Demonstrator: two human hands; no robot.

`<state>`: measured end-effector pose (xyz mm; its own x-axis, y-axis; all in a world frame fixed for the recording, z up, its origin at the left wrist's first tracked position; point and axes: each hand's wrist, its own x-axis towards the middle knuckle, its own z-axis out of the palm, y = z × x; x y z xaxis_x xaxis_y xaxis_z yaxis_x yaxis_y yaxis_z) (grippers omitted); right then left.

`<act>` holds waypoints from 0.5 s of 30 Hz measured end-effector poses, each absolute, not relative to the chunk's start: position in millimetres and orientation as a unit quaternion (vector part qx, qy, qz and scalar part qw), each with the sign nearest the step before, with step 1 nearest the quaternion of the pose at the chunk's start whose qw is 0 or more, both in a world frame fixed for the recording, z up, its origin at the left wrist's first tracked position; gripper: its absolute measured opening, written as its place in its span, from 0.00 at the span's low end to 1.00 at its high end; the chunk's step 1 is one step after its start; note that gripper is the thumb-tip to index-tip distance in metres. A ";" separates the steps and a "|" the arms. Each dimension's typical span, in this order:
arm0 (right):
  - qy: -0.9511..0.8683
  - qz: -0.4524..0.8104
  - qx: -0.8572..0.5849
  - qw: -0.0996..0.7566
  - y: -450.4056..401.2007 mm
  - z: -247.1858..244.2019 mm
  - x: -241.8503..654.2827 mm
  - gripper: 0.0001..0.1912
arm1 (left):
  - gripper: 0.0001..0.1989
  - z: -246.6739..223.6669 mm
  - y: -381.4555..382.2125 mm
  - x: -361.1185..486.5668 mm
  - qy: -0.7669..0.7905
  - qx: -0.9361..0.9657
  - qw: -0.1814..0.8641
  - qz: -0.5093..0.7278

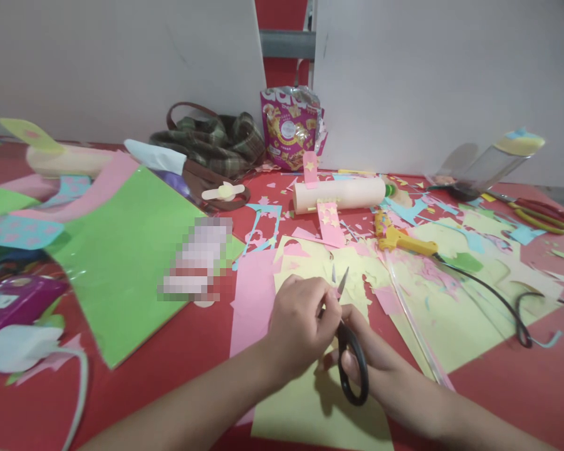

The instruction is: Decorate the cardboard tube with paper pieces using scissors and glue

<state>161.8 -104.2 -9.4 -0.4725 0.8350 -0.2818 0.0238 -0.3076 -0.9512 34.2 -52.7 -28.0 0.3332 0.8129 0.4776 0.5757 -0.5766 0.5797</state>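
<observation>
My right hand (378,360) grips a pair of scissors (363,376) by the black handles. The blades point away from me and stand slightly apart. Right beside them, my left hand (298,319) is closed with thumb and fingertips together near the blades. What it pinches, if anything, is too small or hidden to make out. Both hands are above a yellow paper sheet (286,416), with a pink sheet (249,326) to its left. Beyond the hands lies a cream paper tube (343,194) bearing pink strips with yellow stars.
A yellow glue gun (407,241) with a black cord lies right. Green sheets (122,269) are at left, near a white plug (21,347). Red-handled scissors (543,213), a clear bottle (496,169) and a snack bag (291,128) stand or lie farther back among paper scraps.
</observation>
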 end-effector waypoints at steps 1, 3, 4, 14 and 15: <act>-0.520 0.684 -0.422 0.291 -104.5 -9.9 162.8 0.13 | 0.11 -27.9 -52.7 34.2 0.436 0.799 0.157 0.383; -0.530 0.679 -0.418 0.289 -104.9 -11.1 164.4 0.15 | 0.12 -27.8 -52.7 34.2 0.443 0.792 0.165 0.386; -0.529 0.683 -0.411 0.291 -104.9 -11.7 164.8 0.15 | 0.12 -27.8 -52.8 34.2 0.447 0.789 0.171 0.386; -0.514 0.704 -0.388 0.300 -104.7 -11.1 163.5 0.16 | 0.14 -27.0 -53.8 34.5 0.462 0.761 0.250 0.381; -0.526 0.692 -0.397 0.295 -105.0 -10.2 164.2 0.16 | 0.14 -26.7 -53.8 34.6 0.464 0.758 0.256 0.381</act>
<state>164.2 -105.0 -10.2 -0.5114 0.8253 -0.2395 0.0094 -0.2733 -0.9619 34.6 -53.8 -26.7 0.2803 0.8977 0.3401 0.5082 -0.4393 0.7408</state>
